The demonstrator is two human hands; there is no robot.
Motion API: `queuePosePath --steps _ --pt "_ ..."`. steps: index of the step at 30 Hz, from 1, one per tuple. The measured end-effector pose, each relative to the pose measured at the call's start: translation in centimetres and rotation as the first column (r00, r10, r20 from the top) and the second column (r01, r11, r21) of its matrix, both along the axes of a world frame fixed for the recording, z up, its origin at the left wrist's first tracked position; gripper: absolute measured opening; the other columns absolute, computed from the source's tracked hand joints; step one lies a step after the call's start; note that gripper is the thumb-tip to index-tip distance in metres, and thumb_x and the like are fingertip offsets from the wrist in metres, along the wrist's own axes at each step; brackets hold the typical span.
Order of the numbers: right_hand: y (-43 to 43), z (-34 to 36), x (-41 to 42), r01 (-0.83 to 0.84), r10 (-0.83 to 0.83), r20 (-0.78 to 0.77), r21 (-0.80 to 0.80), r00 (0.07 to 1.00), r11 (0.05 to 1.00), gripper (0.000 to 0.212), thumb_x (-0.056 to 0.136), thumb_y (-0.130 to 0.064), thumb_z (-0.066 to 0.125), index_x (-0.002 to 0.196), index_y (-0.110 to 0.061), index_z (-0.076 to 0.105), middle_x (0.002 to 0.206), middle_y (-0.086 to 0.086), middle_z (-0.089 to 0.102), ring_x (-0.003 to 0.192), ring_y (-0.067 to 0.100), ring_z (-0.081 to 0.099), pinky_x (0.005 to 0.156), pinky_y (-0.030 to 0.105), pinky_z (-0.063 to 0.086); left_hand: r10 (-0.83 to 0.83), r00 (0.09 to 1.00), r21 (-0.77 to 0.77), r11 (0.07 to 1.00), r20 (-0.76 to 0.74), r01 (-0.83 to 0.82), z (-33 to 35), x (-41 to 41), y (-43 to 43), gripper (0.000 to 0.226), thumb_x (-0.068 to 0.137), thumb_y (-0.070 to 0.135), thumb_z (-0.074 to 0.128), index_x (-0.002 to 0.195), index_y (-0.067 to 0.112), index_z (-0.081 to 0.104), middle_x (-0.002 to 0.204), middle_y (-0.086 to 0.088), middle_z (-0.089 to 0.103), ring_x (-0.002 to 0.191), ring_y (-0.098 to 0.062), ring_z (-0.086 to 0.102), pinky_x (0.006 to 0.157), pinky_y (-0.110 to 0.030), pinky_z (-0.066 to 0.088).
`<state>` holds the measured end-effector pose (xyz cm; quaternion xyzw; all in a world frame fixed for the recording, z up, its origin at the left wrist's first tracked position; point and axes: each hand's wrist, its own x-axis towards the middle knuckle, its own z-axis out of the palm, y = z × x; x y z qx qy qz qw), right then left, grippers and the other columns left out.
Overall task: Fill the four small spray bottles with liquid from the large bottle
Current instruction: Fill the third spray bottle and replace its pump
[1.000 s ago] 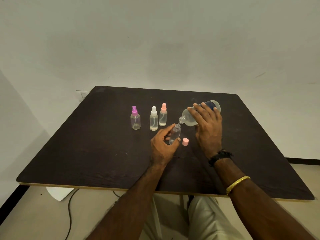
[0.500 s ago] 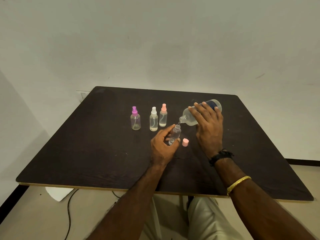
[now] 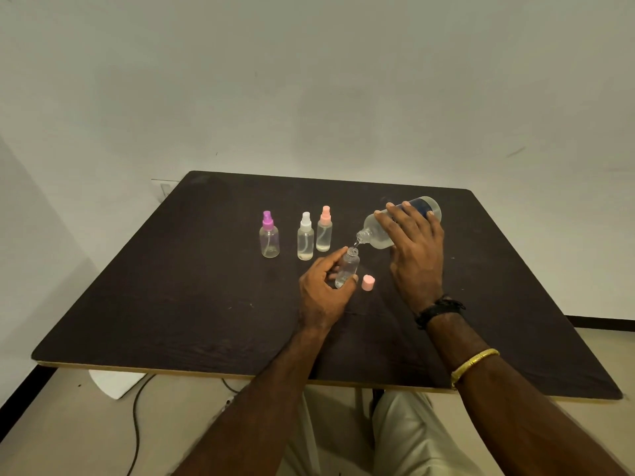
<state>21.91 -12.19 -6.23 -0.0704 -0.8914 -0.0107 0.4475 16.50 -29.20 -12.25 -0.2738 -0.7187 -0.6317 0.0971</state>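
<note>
My right hand (image 3: 414, 250) grips the large clear bottle (image 3: 378, 233), tipped on its side with its mouth pointing down-left. A thin stream runs from that mouth into an uncapped small bottle (image 3: 348, 267), which my left hand (image 3: 323, 293) holds upright on the dark table (image 3: 171, 304). A pink cap (image 3: 367, 282) lies just right of that small bottle. Three capped small spray bottles stand in a row behind: purple-topped (image 3: 269, 235), white-topped (image 3: 305, 237) and pink-topped (image 3: 324, 230), each with clear liquid inside.
A white wall rises behind the table. Under the front left edge, a cable (image 3: 135, 424) and a white object (image 3: 113, 383) lie on the floor. My legs in light trousers (image 3: 405, 438) are below the table's front edge.
The large bottle has tipped slightly further and its mouth has come closer to the small bottle's neck. Both hands have stayed nearly in place.
</note>
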Motion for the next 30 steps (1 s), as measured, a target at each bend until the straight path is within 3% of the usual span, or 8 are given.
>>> queuePosePath --steps 19,30 --pt "0.37 0.28 0.05 0.014 -0.014 0.014 0.02 1.0 1.0 0.071 0.079 0.009 0.072 0.142 -0.019 0.057 0.149 0.007 0.053 0.145 0.031 0.04 0.121 0.057 0.022 0.002 1.0 -0.005 1.0 0.0 -0.002 0.09 0.06 0.04 0.055 0.082 0.012 0.082 0.134 0.016 0.065 0.111 0.01 0.069 0.097 0.0 0.068 0.083 -0.012 0.054" --pt "0.33 0.52 0.13 0.017 -0.017 -0.008 0.041 1.0 0.999 0.069 0.079 0.012 0.069 0.141 -0.018 0.058 0.147 0.008 0.055 0.144 0.031 0.042 0.122 0.056 0.021 0.004 1.0 -0.001 1.0 -0.005 -0.004 0.04 0.07 0.03 0.055 0.082 0.013 0.082 0.134 0.016 0.066 0.115 0.007 0.071 0.1 -0.003 0.069 0.085 -0.016 0.057"
